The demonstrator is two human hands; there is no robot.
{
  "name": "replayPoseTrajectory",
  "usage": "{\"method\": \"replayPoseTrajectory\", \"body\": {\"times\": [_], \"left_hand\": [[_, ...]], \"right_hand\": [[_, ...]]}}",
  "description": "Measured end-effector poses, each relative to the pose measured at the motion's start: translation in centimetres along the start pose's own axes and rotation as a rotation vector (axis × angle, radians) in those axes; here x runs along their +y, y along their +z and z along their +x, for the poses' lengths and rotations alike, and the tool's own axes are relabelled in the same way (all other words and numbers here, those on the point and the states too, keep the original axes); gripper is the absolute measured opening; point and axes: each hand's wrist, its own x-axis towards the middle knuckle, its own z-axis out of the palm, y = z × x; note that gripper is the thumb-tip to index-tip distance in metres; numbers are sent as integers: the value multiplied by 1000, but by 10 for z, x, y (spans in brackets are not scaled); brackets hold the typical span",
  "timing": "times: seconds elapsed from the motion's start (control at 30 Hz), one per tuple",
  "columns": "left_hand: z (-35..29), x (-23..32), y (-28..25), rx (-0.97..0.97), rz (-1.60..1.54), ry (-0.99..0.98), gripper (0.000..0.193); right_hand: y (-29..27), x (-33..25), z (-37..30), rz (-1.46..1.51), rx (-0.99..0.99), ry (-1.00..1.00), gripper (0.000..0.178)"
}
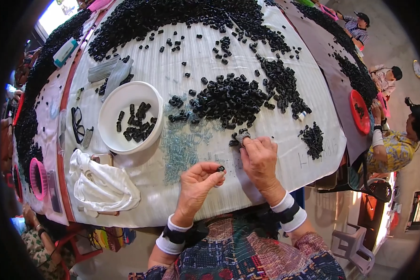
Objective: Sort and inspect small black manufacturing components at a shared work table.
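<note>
My left hand [198,185] is closed in a pinch on a small black cylindrical part [221,168], its round open end showing. To its right, my right hand [259,161] reaches down to the cloth with fingers drawn together. Grey wrapping [242,136] shows at its fingertips, against a few black parts [234,142]; what the fingers grip is hidden. Just beyond lies a heap of black cylindrical parts [228,100]. Many tiny clear-bluish pieces [179,151] are scattered left of the hands. A pile of thin black pieces [313,140] sits to the right.
On the left stand a white bowl [108,140] with black parts inside, a crumpled white cloth [102,182], eyeglasses [77,125] and grey fabric strips [108,72]. A large black heap [172,16] spans the far side. People work at tables on both sides; a red basin [359,112] is at right.
</note>
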Motion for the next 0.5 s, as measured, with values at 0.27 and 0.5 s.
{"method": "replayPoseTrajectory", "body": {"times": [0.27, 0.5], "left_hand": [[-1, 1, 2, 28, 14, 29, 17], [-8, 11, 15, 4, 62, 65, 17]], "right_hand": [[3, -3, -5, -21, 46, -99, 24], [-44, -25, -1, 728, 40, 155, 28]]}}
